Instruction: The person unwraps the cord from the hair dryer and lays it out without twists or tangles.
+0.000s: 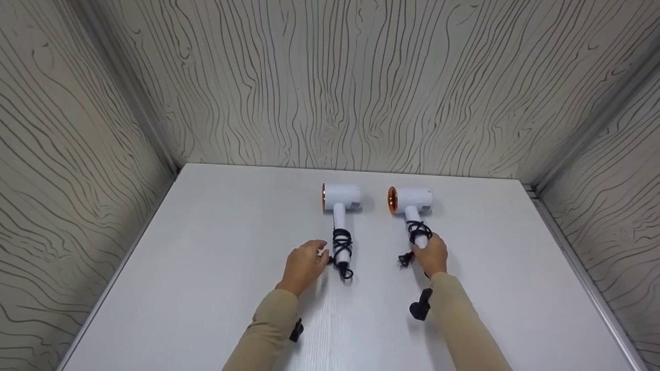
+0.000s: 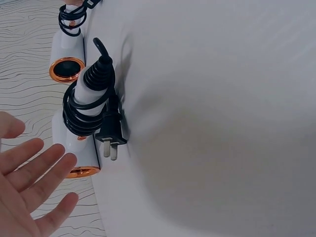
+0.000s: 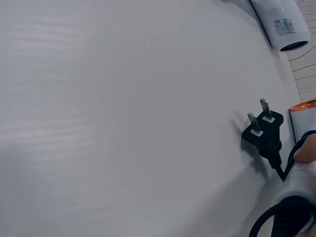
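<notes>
Two white hair dryers lie side by side on the white table, their copper-rimmed nozzles facing left and black cords wound round their handles. Beside the handle of the left hair dryer (image 1: 343,197) is my left hand (image 1: 303,267); its fingers are spread and apart from the dryer in the left wrist view. My right hand (image 1: 434,255) grips the lower handle of the right hair dryer (image 1: 415,200). In the right wrist view, the thumb (image 3: 306,149) lies on that handle, and the two-pin plug (image 3: 264,132) sticks out beside it. The right hand's other fingers are mostly hidden.
A wood-grain patterned panel (image 1: 330,87) stands behind the table (image 1: 232,221), with similar panels at left and right. Metal strips run along the side edges. The left dryer's plug (image 2: 111,129) hangs beside its handle. Black wrist mounts sit under both sleeves.
</notes>
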Tool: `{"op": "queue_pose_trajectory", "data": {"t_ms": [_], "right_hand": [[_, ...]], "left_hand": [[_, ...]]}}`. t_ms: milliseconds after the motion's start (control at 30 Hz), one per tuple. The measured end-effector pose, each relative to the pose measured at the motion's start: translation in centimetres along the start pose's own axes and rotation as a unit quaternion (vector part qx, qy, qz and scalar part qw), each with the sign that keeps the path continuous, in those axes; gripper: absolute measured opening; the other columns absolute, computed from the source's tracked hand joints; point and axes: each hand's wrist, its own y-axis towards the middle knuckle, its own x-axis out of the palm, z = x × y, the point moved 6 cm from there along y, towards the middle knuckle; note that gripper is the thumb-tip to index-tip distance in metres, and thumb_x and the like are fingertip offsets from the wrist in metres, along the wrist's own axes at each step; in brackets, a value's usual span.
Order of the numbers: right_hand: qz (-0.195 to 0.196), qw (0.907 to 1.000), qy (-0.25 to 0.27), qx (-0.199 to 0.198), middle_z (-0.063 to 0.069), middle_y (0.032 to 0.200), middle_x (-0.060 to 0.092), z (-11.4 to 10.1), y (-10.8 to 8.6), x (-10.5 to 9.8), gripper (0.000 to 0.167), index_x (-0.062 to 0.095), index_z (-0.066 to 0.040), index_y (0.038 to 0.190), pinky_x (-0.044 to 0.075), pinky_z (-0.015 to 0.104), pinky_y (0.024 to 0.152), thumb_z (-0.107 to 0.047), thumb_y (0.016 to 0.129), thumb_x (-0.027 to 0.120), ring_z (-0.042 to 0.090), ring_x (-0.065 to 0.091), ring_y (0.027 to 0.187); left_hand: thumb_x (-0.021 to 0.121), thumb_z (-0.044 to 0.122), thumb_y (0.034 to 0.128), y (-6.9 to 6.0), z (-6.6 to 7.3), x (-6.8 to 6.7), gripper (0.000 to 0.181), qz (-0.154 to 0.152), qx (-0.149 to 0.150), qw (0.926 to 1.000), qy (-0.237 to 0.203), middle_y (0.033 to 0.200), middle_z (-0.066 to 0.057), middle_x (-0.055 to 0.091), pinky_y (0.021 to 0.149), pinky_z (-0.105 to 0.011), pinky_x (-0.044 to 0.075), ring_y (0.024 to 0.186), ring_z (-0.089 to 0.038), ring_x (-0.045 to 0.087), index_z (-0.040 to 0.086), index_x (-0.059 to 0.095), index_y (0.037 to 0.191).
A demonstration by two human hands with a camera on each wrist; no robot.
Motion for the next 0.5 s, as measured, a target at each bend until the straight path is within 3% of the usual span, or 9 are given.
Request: {"op": "queue_pose_trajectory", "data": {"t_ms": [200, 367, 500], "right_hand": [[-0.034, 0.9990, -0.017, 0.023, 0.039, 0.127, 0.050, -0.09, 0.12, 0.01, 0.061, 0.034, 0.020, 0.133, 0.047, 0.053, 0.098, -0.013, 0.090, 0.061, 0.047, 0.053, 0.117], [-0.040, 0.9987, -0.029, 0.009, 0.039, 0.124, 0.052, -0.14, 0.03, -0.21, 0.063, 0.033, 0.021, 0.133, 0.050, 0.049, 0.090, -0.015, 0.090, 0.062, 0.044, 0.057, 0.110], [-0.046, 0.9987, -0.022, 0.006, 0.040, 0.128, 0.050, -0.15, -0.16, -0.17, 0.064, 0.032, 0.021, 0.135, 0.049, 0.049, 0.093, -0.015, 0.090, 0.062, 0.043, 0.056, 0.113]], "left_hand": [[0.061, 0.017, 0.0915, 0.07, -0.03, 0.08, 0.021, -0.003, 0.001, 1.0000, -0.004, 0.097, -0.012, 0.074, 0.072, -0.034, 0.059, 0.081, -0.020, 0.073, 0.003, 0.069, 0.105], [0.063, 0.014, 0.0909, 0.10, 0.04, -0.02, 0.019, 0.007, 0.013, 0.9999, 0.003, 0.094, -0.012, 0.074, 0.068, -0.032, 0.059, 0.078, -0.020, 0.073, 0.002, 0.069, 0.104], [0.063, 0.014, 0.0903, 0.16, -0.08, -0.07, 0.019, 0.012, 0.014, 0.9998, 0.006, 0.093, -0.012, 0.074, 0.068, -0.033, 0.059, 0.078, -0.021, 0.072, 0.002, 0.070, 0.104]]}}
